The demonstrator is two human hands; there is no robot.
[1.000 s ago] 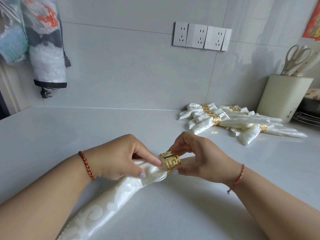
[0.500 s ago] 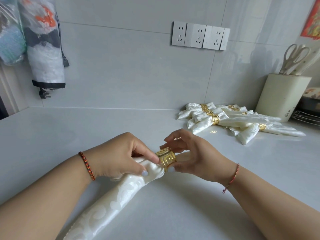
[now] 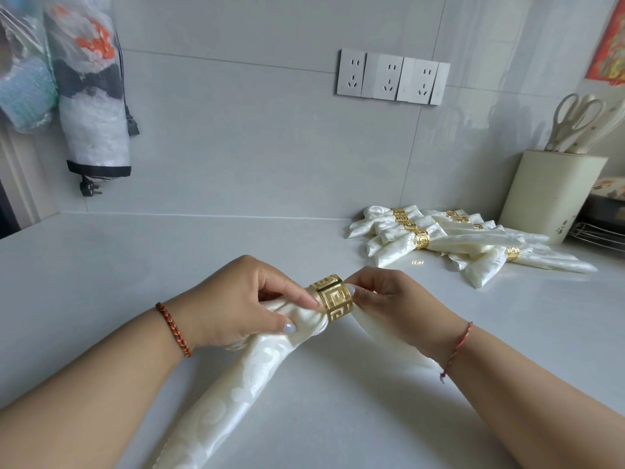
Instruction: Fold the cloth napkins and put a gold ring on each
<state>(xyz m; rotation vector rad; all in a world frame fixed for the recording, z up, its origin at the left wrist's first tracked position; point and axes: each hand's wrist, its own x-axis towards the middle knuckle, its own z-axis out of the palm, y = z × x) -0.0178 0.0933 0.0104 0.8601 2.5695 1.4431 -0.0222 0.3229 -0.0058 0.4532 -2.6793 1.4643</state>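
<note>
Centrally, near the front edge of a pale grey countertop (image 3: 101, 265): a cream damask napkin (image 3: 236, 377) rolled into a long bundle, running from the lower left up toward the middle. Left hand (image 3: 233, 306) wrapped around the bundle's gathered upper part, thumb and forefinger pinching the cloth just beside a gold ring (image 3: 333, 297). Right hand (image 3: 395, 302) gripping the far side of that ring with fingertips, the cloth's end hidden under its palm. Ring sitting around the napkin between the two hands. Toward the back right corner, a pile of finished napkins (image 3: 449, 240) with gold rings, lying beside a cream utensil holder (image 3: 551, 194) with scissors (image 3: 571, 120). On the wall, a row of sockets (image 3: 392, 77)
</note>
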